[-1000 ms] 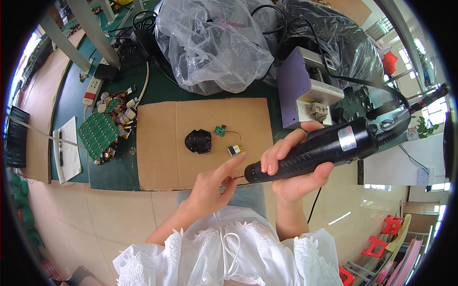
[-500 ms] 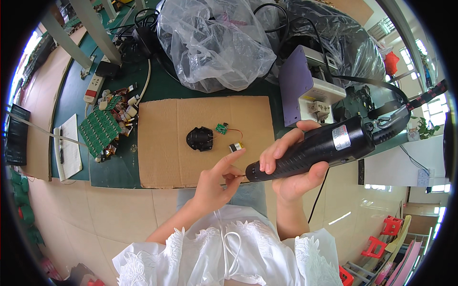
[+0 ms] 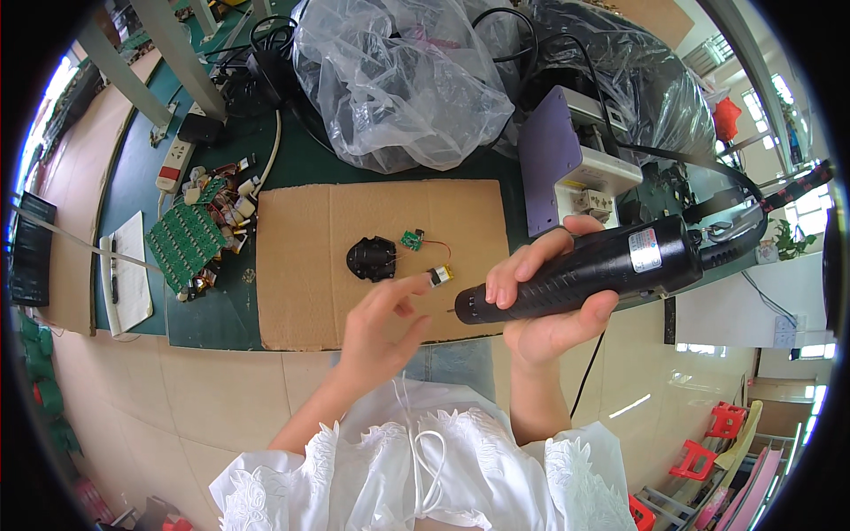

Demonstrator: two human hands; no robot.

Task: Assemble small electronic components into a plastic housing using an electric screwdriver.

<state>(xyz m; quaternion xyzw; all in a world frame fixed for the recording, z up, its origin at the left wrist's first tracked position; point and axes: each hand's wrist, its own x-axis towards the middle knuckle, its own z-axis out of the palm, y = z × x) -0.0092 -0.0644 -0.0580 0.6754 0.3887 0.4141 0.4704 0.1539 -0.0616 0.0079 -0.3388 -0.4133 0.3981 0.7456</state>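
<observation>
Black electric screwdriver [image 3: 575,270] is a thick cylinder with a ribbed grip, a thin bit [image 3: 452,311] at its left end, a white label [image 3: 645,250] farther along and a black cable [image 3: 714,257] at its right end; it slants above the front right of a cardboard sheet [image 3: 301,283], its rear reaching past that sheet's right edge. From the left, a white notebook [image 3: 133,288] lies near the front edge of the green counter [image 3: 217,326], and a heap of circuit boards [image 3: 186,241] sits just beside the cardboard's left edge. Bare brown cardboard gives open room from there to a round black part [image 3: 370,259]. Below that part, the left hand [image 3: 376,336] has released, loosely curved fingers with the thumb apart; its index tip is right by a small battery [image 3: 441,275], and whether they touch cannot be told. A red wire [image 3: 437,243] links the battery to a small green board [image 3: 411,239]. An open gap separates the left thumb from the bit. The right hand [image 3: 549,338] has its fingers wrapped round the screwdriver. Behind it, a purple-sided box [image 3: 542,168] stands near the cardboard's right edge, narrowing the room there.
</observation>
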